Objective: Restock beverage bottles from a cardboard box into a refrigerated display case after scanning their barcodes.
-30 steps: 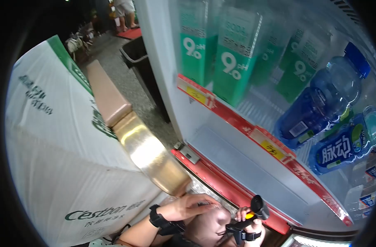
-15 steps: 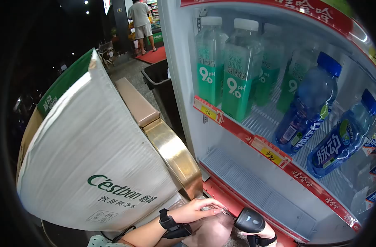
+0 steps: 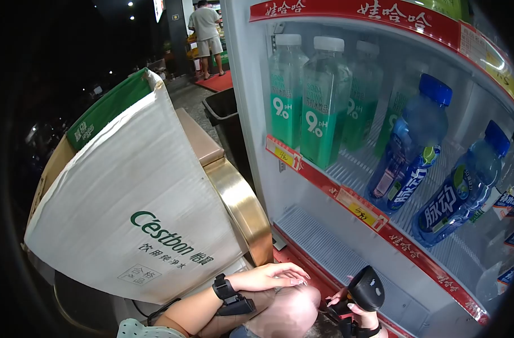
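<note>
Compared with 0.5 s earlier, the black handheld scanner [image 3: 367, 288] has risen from low beside the knee to a higher position in front of the cooler's base, and its head is now raised; the left hand [image 3: 274, 276] remains on the knee.

The open display cooler [image 3: 251, 112] fills the right half of the view, with a red price strip along the edge of each shelf. To its left stands a large white cardboard box [image 3: 133, 214] printed with green lettering. It leans against a gold-coloured rounded post [image 3: 243, 211], which lies between the box and the cooler's frame. A black bin [image 3: 226, 121] sits behind the post, and a person [image 3: 206, 28] stands on a red mat in the far background.

On the upper shelf, green-labelled bottles [image 3: 323, 101] marked 9.0 stand upright at the left. 2 blue bottles [image 3: 409, 152] lean to the right of them, well apart from the hands. The bottom shelf [image 3: 336, 250] is a white wire grille directly behind the scanner.

The left hand lies palm down on the bare knee [image 3: 293, 304], fingers stretched out close together and holding nothing. A black wristband [image 3: 223, 288] circles its wrist. The right hand [image 3: 352, 310] is at the lower edge, its fingers curled around the scanner's handle. The scanner is just in front of the cooler's red base strip, near the knee.
</note>
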The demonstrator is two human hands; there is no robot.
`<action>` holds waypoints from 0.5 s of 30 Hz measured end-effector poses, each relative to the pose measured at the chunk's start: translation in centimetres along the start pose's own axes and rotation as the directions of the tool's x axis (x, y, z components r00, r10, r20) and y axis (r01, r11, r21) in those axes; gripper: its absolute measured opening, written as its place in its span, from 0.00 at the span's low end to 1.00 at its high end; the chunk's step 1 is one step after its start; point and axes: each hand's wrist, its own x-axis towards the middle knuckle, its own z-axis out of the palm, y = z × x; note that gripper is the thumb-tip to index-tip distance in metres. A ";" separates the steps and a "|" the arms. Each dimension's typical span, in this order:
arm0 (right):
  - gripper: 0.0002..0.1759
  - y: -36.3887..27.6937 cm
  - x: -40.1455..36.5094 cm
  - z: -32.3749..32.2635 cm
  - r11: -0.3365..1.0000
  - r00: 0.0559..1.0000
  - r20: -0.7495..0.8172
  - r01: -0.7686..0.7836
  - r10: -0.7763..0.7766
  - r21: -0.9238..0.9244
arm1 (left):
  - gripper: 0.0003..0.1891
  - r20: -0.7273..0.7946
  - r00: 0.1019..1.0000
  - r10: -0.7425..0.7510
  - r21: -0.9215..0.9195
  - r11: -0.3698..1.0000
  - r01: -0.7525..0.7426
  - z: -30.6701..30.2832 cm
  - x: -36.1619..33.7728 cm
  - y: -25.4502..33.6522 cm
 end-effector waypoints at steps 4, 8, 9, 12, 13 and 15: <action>0.30 0.6 -1.3 -0.7 0.993 0.993 -0.007 0.115 -0.116 -0.005 | 0.19 0.008 1.000 -0.015 0.026 1.000 0.015 -0.2 0.2 0.0; 0.22 -0.1 -2.8 -0.3 0.976 0.956 -0.208 0.187 -0.206 -0.107 | 0.19 0.016 1.000 -0.022 0.005 1.000 0.022 -0.2 0.3 -0.3; 0.20 -0.3 -2.9 0.1 0.967 0.933 -0.271 0.202 -0.237 -0.152 | 0.19 0.030 0.999 -0.017 0.005 1.000 0.017 -0.3 0.4 -0.4; 0.14 -0.9 -2.9 1.4 0.937 0.846 -0.429 0.209 -0.317 -0.280 | 0.19 0.038 0.999 -0.016 -0.015 1.000 0.017 -0.2 0.4 -0.3; 0.12 -1.2 -2.8 1.8 0.924 0.814 -0.466 0.210 -0.346 -0.320 | 0.19 0.040 0.999 -0.012 -0.021 1.000 0.013 -0.4 0.4 -0.5; 0.05 -2.9 -2.8 2.8 0.623 0.799 -0.198 0.260 -0.567 -0.738 | 0.20 0.006 1.000 -0.020 0.011 1.000 0.020 -0.3 0.3 -0.5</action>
